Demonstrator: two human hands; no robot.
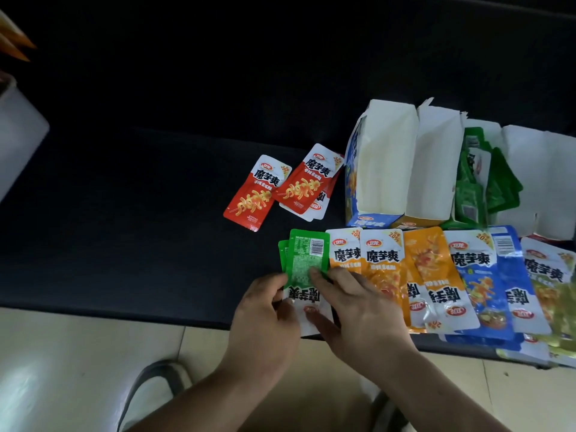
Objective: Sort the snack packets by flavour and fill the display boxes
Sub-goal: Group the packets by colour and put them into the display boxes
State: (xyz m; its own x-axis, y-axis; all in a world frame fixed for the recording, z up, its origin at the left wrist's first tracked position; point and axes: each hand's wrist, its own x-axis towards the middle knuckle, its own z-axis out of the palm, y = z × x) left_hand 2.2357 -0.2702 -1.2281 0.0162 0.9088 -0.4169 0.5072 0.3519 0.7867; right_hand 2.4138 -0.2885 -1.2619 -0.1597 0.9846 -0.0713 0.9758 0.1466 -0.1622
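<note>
Both my hands hold a small stack of green packets (307, 260) at the near edge of the black table (140, 229). My left hand (265, 319) grips the stack's lower left side; my right hand (358, 310) pinches it from the right, fingers across the top packet. Red packets (274, 188) lie loose further back. Orange packets (392, 275) and blue packets (486, 282) lie in a row to the right, with yellow-green ones (551, 285) at the far right. An empty blue display box (380, 163) and an empty orange box (433, 169) stand behind. A green box (467, 224) holds several green packets.
A fourth white box (539, 182) stands at the far right behind the packets. A white container (18, 135) sits at the left edge. Tiled floor (93, 353) and my shoes (149, 391) show below the table edge.
</note>
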